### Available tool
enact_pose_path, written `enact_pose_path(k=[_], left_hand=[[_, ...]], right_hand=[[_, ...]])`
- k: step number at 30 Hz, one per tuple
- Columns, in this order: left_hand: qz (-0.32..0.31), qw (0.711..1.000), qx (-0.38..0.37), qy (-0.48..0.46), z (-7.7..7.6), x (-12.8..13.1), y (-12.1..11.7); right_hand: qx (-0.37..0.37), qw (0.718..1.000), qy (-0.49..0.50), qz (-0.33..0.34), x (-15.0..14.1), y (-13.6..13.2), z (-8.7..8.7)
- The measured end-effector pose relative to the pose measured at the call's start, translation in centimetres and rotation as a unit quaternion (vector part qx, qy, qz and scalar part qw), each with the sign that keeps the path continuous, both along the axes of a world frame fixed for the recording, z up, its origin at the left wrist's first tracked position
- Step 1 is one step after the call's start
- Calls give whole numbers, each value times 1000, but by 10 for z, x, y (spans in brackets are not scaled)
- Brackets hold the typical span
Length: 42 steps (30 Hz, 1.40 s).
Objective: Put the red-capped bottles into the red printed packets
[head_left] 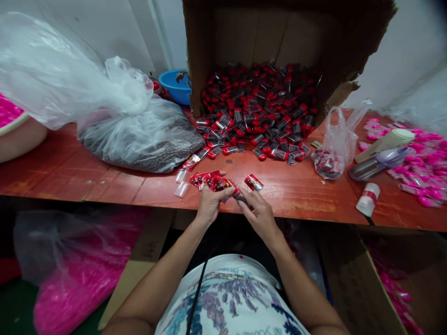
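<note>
A bunch of red printed plastic sleeves (213, 180) is gripped in my left hand (209, 204), thumb on top. My right hand (260, 211) meets it from the right, its thumb and fingers closed on a small dark-filled bottle (240, 198) against the end of a sleeve. The fingers cover most of that bottle. A loose red printed sleeve (253, 182) lies on the table just beyond my right hand. Left of the bunch are two clear plastic tubes (181, 189) and a red printed piece (191, 162).
A torn cardboard box (197, 60) on its side spills red-capped, dark-filled bottles (251, 111) onto the red table (157, 186). A bag of dark beads (139, 139) stands left, near a blue basin (176, 86). Right are a small plastic bag (330, 158), a white roll (368, 199) and pink pieces (422, 163).
</note>
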State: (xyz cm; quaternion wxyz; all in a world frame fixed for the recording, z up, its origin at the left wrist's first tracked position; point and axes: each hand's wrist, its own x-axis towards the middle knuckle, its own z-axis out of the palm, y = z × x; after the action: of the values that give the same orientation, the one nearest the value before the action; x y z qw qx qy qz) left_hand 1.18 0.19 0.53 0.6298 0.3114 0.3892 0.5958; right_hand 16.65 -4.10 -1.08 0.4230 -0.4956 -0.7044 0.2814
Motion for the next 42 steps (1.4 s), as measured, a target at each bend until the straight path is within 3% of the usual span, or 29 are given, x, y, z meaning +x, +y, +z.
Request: enact_pose_path(k=[4, 9, 13, 17, 20, 24, 28, 30, 35, 38, 42], left_hand=[[20, 1000, -3, -18, -1, 2, 0], [21, 1000, 9, -3, -3, 2, -2], [12, 999, 29, 17, -3, 1, -4], [-35, 999, 18, 7, -2, -2, -4], [-65, 998, -6, -2, 0, -4, -4], [-44, 999, -12, 8, -1, -1, -5], [-102, 994, -21, 27, -2, 0, -5], [-104, 994, -35, 20, -2, -1, -3], [-26, 998, -48, 8, 3, -6, 1], [-56, 997, -46, 21, 0, -5, 0], [-78, 995, -58, 8, -10, -1, -2]], right_hand=[[50, 996, -73, -14, -5, -6, 1], [24, 996, -82, -28, -4, -9, 8], [-86, 995, 55, -10, -2, -8, 11], [-203, 958, 205, 6, -3, -7, 9], [-171, 958, 226, -37, -6, -6, 5], [-125, 967, 212, -72, -12, -4, -5], [-114, 966, 216, -86, -18, -2, -12], [-103, 971, 201, -76, -19, -2, -13], [-149, 963, 223, 8, -12, 2, -14], [-170, 961, 213, 44, -7, 7, -15], [-148, 972, 181, 17, -7, 13, -19]])
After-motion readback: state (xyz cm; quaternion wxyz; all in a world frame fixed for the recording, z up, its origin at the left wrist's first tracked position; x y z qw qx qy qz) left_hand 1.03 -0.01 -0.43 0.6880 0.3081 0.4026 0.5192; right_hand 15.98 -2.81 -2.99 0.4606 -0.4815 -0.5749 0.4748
